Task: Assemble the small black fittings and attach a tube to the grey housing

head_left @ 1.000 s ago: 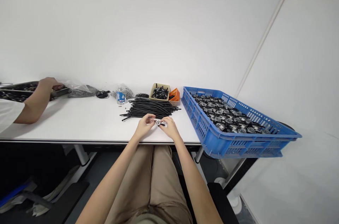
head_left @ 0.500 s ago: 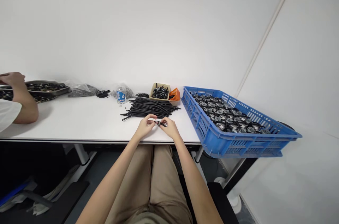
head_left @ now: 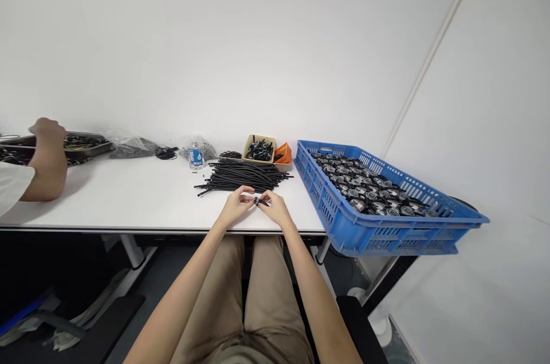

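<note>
Between my fingertips, just above the table's front part, is a small black part with a grey ring (head_left: 257, 201). My left hand (head_left: 235, 207) pinches it from the left. From the other side my right hand (head_left: 276, 208) grips its black strap-like end. The part is too small to name more exactly. Right behind my hands lies a heap of thin black tubes (head_left: 244, 175), side by side. A cream basket (head_left: 247, 156) behind the heap holds several black parts with grey rings. Beside it an orange basket (head_left: 287, 152) leans, with small black pieces inside.
At the right stands a big blue crate (head_left: 382, 231) with rows of black-and-silver round parts. A water bottle (head_left: 196, 156), plastic bags (head_left: 132, 147) and dark trays (head_left: 88, 149) line the wall. A co-worker's arm (head_left: 49, 163) reaches over the trays at the left.
My hands stay in almost the same place, and the small part between them has turned slightly. The co-worker's hand has moved to the right over the trays. My knees have spread a little.
</note>
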A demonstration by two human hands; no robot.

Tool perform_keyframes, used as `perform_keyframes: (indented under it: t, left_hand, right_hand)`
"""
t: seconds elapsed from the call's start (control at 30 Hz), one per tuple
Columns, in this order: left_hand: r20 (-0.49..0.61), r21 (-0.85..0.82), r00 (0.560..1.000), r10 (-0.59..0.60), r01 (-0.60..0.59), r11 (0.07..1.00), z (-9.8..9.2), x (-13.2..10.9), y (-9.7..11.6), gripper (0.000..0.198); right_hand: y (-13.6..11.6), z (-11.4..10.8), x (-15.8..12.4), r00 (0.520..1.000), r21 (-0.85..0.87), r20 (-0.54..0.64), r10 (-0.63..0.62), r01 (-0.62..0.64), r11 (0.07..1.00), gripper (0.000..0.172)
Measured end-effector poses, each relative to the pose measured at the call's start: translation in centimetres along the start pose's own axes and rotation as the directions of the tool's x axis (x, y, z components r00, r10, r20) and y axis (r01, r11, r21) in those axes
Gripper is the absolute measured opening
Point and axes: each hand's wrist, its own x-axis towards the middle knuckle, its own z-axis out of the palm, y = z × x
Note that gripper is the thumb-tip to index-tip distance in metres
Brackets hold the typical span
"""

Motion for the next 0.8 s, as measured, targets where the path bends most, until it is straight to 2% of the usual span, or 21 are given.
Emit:
perform_keyframes:
  t: [0.47,0.8]
  left_hand:
    - [-0.048,-0.004,0.999,-0.009,0.009,1.000,-0.29,0.11,-0.37,0.043]
    - [-0.030,0.005,0.999,-0.033,0.033,0.999,-0.42,-0.01,-0.36,0.045]
  right_hand:
    - [0.11,0.09,0.05,1.000,0.030,-0.009,-0.012,0.012,0.999,0.009]
    - [0.27,0.13,0.08,1.000,0.001,-0.011,-0.008,0.008,1.000,0.010]
